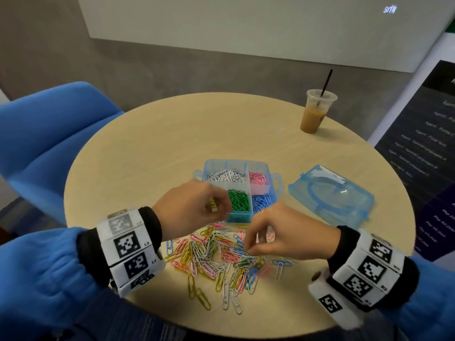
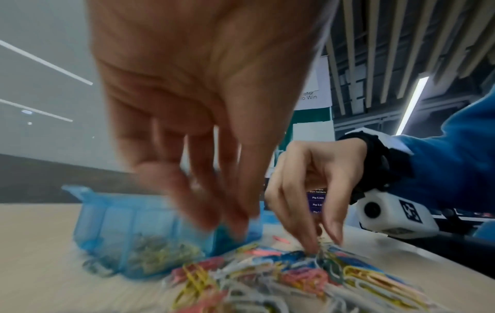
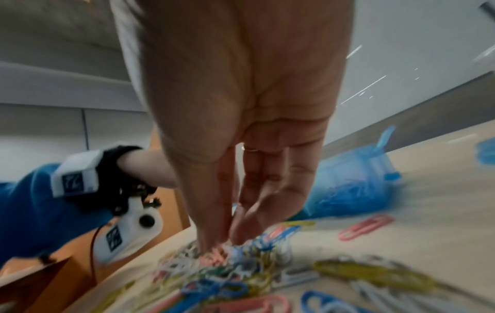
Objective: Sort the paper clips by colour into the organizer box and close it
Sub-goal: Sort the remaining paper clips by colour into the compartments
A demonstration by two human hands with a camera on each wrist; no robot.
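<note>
Left hand: raised over box near-left corner, fingers curled, pinching yellow clips.
Clip pile: on counter just before box. Judged light, stiff wire, slippery, prone to tangle; take one by loop end.
Right hand: palm down, fingertips narrowed into pile; grip cannot tell.
Lid: off, right of box.

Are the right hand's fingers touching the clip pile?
Touching. In the right wrist view the right hand has its fingertips down in the clip pile; the left wrist view shows the same.
</note>
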